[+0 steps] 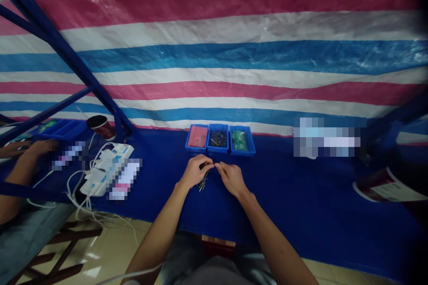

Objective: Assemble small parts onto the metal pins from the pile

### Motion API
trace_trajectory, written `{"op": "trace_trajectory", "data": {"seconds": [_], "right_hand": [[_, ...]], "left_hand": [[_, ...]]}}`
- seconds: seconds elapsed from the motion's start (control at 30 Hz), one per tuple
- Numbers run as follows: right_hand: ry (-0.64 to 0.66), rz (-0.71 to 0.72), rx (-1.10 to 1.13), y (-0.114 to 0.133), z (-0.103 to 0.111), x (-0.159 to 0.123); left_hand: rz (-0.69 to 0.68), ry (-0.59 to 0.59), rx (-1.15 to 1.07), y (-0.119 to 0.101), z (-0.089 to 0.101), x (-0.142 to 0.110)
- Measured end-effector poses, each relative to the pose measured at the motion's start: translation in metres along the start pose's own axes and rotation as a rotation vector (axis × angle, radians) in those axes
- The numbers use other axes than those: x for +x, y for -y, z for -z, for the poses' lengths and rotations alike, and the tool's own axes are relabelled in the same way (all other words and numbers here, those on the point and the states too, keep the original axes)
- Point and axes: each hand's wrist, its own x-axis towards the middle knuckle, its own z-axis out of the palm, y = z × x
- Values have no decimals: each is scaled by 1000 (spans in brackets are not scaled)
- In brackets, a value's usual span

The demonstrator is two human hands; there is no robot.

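Over the blue tabletop (294, 213), toward its near edge, the left hand (197, 170) and right hand (231, 178) nearly meet, fingertips pinched, perhaps on something small; thin dark metallic pieces (202, 183) lie beside the left.

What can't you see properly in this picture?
All in the head view:
Whether the left hand and right hand pinch something between them: too small.
What the green things are: blurred.
What sits at the right: hidden by pixel squares.
Tub label: words blurred.
Other person: cut off by the left edge.
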Motion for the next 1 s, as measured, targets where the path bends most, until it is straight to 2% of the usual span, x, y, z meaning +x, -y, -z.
{"op": "trace_trajectory", "data": {"seconds": [1.0], "right_hand": [[30, 13, 72, 2, 2, 0]], "left_hand": [[-40, 22, -11, 0, 2, 1]]}}
